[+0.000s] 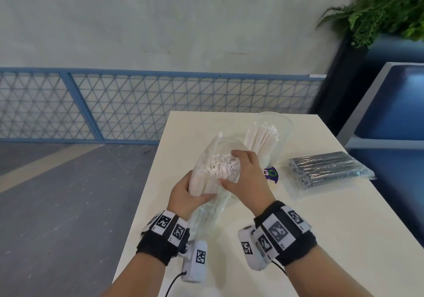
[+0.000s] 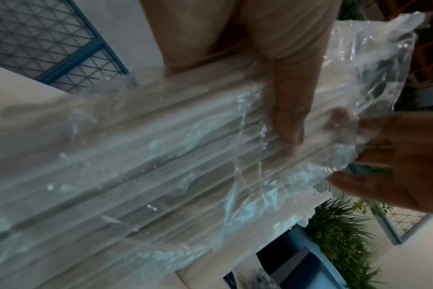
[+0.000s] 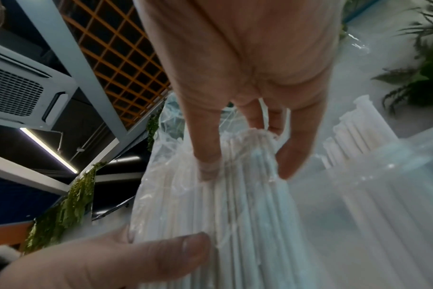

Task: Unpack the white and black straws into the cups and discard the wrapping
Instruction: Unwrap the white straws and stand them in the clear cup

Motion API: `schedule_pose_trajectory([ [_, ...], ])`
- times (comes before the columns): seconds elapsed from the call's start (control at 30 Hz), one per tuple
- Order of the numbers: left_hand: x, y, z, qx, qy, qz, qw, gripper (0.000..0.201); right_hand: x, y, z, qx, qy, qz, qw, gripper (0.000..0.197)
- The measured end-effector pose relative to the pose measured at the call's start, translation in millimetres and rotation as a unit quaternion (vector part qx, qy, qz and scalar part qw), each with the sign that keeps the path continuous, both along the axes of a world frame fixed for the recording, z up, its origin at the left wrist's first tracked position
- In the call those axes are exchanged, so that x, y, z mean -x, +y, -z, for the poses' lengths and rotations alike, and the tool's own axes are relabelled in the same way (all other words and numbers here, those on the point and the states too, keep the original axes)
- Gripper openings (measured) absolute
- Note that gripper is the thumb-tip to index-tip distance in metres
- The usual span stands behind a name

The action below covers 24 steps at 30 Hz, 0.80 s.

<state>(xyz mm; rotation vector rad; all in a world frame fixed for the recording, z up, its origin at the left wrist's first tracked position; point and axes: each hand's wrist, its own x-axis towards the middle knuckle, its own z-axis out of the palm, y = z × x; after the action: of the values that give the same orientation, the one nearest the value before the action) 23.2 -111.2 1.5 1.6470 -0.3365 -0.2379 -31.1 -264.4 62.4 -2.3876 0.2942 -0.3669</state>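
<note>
A clear plastic bag of white paper-wrapped straws (image 1: 215,177) is held up over the middle of the cream rectangular table (image 1: 321,228), with its open top pointing away from the person. The left hand (image 1: 187,199) wraps around the side of the bag and squeezes it. The right hand (image 1: 246,174) reaches into the open top, and its fingers (image 3: 208,156) curl around the straw ends.

Just behind the bag, on the far side, stands a clear plastic cup (image 1: 278,127) with white straws (image 1: 261,140) already in it. To the right of the hands lies a sealed clear pack of black straws (image 1: 325,170), flat on the table. A small purple sticker (image 1: 270,174) sits between that pack and the right hand.

The floor (image 1: 57,205) on the left is grey with a pale stripe. On the far side, a blue wire fence (image 1: 137,104) runs along a pale wall (image 1: 160,21). A green leafy plant (image 1: 385,7) hangs at the far right, above a dark blue seat (image 1: 394,113).
</note>
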Motion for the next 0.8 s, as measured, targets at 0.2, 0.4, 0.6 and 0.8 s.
schedule_pose_trajectory([
  [0.2, -10, 5, -9, 0.034, 0.012, 0.048, 0.998, 0.077, -3, -3, 6, -0.229, 0.002, -0.045, 0.973, 0.066],
  [0.4, -16, 6, -9, 0.042, 0.012, 0.029, 0.999, 0.079, -10, -6, 18, -0.066, -0.037, -0.045, 0.996, 0.057],
  [0.6, -13, 4, -11, 0.049, 0.014, 0.038, 0.998, 0.08, -6, -7, 22, -0.028, -0.019, -0.102, 0.994, 0.064],
  [0.8, -16, 5, -8, 0.015, 0.004, 0.027, 1.0, 0.078, -2, 0, 28, -0.023, -0.047, -0.087, 0.995, 0.064],
])
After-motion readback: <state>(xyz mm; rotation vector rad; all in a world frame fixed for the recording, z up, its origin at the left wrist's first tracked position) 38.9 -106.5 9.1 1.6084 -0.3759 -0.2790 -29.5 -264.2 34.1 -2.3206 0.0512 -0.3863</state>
